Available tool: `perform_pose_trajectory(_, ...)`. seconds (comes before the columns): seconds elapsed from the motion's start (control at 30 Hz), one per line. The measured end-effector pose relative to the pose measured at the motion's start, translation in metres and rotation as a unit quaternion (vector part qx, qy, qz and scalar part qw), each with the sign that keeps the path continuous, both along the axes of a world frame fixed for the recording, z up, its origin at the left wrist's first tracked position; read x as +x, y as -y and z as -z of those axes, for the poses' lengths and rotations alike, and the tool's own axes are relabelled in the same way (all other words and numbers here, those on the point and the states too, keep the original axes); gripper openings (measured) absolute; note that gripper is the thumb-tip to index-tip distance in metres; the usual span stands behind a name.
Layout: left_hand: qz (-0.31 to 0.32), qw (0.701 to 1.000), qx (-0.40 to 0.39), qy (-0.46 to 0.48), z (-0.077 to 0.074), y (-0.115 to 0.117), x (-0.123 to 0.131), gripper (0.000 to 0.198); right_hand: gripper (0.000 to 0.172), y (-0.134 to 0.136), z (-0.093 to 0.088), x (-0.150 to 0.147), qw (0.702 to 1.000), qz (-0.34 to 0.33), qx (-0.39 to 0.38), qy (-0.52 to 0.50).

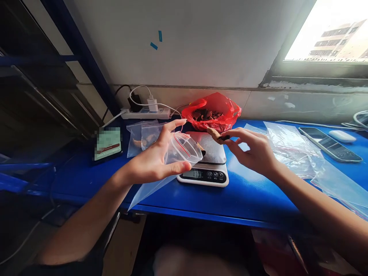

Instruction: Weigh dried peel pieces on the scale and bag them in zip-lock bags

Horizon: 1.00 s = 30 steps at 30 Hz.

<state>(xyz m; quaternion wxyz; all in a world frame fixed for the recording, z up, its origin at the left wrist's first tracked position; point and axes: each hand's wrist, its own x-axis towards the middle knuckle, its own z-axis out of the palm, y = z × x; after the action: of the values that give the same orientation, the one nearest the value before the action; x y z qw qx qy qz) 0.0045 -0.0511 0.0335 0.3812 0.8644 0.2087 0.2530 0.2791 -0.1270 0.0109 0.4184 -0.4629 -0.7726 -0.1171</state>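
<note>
Blue tabletop (244, 197) shows as a strip from the scale (216, 153) to the front edge, plus a gap right of the scale before loose plastic bags (290, 143). Red bag (224, 122) just behind the scale: thin crinkled plastic, mouth open, dark dried pieces inside. Scale has white body, shiny metal plate. Left hand (152, 159), left of the scale: thumb and index spread wide, holding a translucent zip bag (184, 149) with red seal line, mouth gaping toward the plate. Right hand (253, 149), right of the scale: fingertips pinched nearly together on a dried piece (213, 134), tan, rough, curved, dark at the pinched end, held over the plate.
</note>
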Motion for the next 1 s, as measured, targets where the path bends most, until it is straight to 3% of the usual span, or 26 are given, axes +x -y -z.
perform_pose_trajectory(0.07,0.018,1.000,-0.011,0.001,-0.001,0.001,-0.001,0.095,0.018,0.013,-0.016,-0.007,0.999,-0.027,0.025,0.009)
perform_pose_trajectory(0.2,0.028,0.999,-0.027,-0.003,-0.005,0.007,0.000,0.100,0.030,0.028,-0.042,-0.027,0.982,-0.116,0.034,0.148)
perform_pose_trajectory(0.3,0.029,0.999,-0.016,0.001,-0.006,0.012,0.001,0.100,0.029,0.023,-0.049,-0.042,0.969,-0.168,0.001,0.181)
perform_pose_trajectory(0.4,0.021,0.999,-0.011,0.031,-0.005,0.011,-0.001,0.097,0.030,0.012,-0.046,-0.047,0.974,-0.184,-0.030,0.128)
perform_pose_trajectory(0.47,0.007,0.998,-0.014,0.060,-0.005,0.008,-0.005,0.095,0.036,0.005,-0.040,-0.044,0.986,-0.154,-0.043,0.049)
perform_pose_trajectory(0.53,-0.010,0.996,-0.015,0.082,-0.006,0.005,-0.009,0.095,0.034,0.001,-0.032,-0.040,0.995,-0.076,-0.059,-0.012)
perform_pose_trajectory(0.67,-0.052,0.992,-0.006,0.111,-0.008,0.006,-0.011,0.095,0.038,-0.008,-0.012,-0.044,0.989,0.044,-0.137,0.045)
perform_pose_trajectory(0.77,-0.049,0.992,0.018,0.116,-0.007,0.008,-0.007,0.095,0.042,-0.017,-0.001,-0.054,0.980,0.046,-0.167,0.102)
perform_pose_trajectory(0.87,-0.037,0.993,0.045,0.105,-0.005,0.008,-0.004,0.094,0.029,-0.024,0.004,-0.055,0.976,0.037,-0.184,0.109)
perform_pose_trajectory(1.0,-0.050,0.994,0.059,0.083,-0.005,0.004,-0.003,0.091,0.009,-0.019,-0.005,-0.040,0.986,0.018,-0.168,0.013)
